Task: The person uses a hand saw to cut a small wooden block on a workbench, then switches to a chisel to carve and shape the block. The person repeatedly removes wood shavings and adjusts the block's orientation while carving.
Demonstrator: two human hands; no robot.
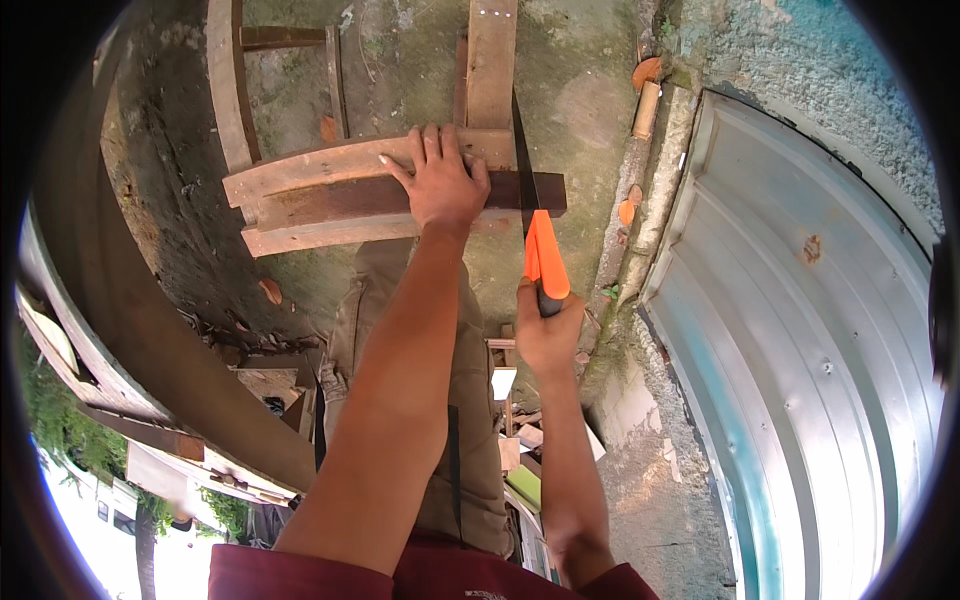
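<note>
My right hand (548, 328) is closed round the orange and dark handle of a handsaw (547, 258). The dark blade points away from me and crosses a dark brown board (375, 197) near its right end. A short stub of that board sticks out to the right of the blade. My left hand (445, 187) lies on the boards left of the saw, fingers stretched over a lighter plank (310, 170). Another pale plank (325, 233) runs along the near side of the dark board. The planks join a wooden frame whose upright (492, 65) reaches away from me.
A ribbed metal door (800, 330) and a rough wall (850, 90) stand on the right. Dry leaves (628, 212) lie along the wall's foot on the mossy concrete floor (580, 105). A large curved rim (180, 345) fills the left. Wood scraps (520, 445) lie nearer me.
</note>
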